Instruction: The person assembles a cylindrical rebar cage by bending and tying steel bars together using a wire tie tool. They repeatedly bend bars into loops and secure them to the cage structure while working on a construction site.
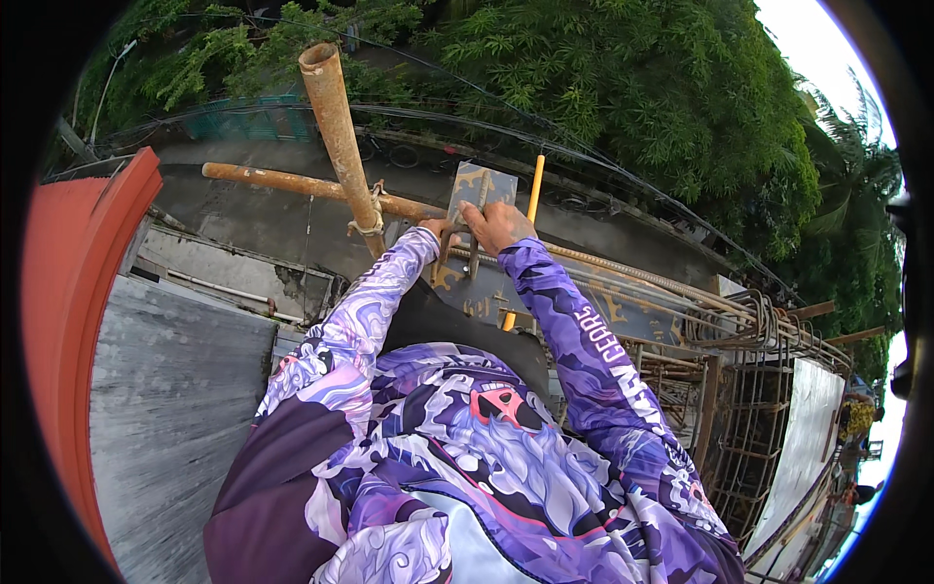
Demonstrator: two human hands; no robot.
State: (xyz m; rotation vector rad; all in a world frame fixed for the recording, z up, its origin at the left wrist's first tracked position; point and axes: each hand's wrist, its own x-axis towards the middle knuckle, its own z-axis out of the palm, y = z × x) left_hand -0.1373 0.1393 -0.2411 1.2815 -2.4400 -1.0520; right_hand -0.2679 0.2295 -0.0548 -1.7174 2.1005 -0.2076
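Both arms reach forward, and my hands are close together over a grey steel plank point(477, 295) with worn, rusty patches. My right hand point(503, 228) is closed round a short rusty steel bar point(475, 261) that stands across the plank. My left hand point(435, 228) sits just left of it, by the end of a horizontal rusty scaffold pipe point(277, 181). Its fingers are curled at a second short rusty bar point(441, 259). Whether the two bars are one bent piece is hidden by my fingers.
A rusty upright pipe point(337, 131) is lashed to the horizontal one. Yellow pipe point(536, 190) rises beyond the plank. Long rebar point(652, 277) runs right to a rebar cage point(754, 409). An orange-red ledge point(92, 292) and grey roof point(180, 380) lie left; far below is a street point(233, 209).
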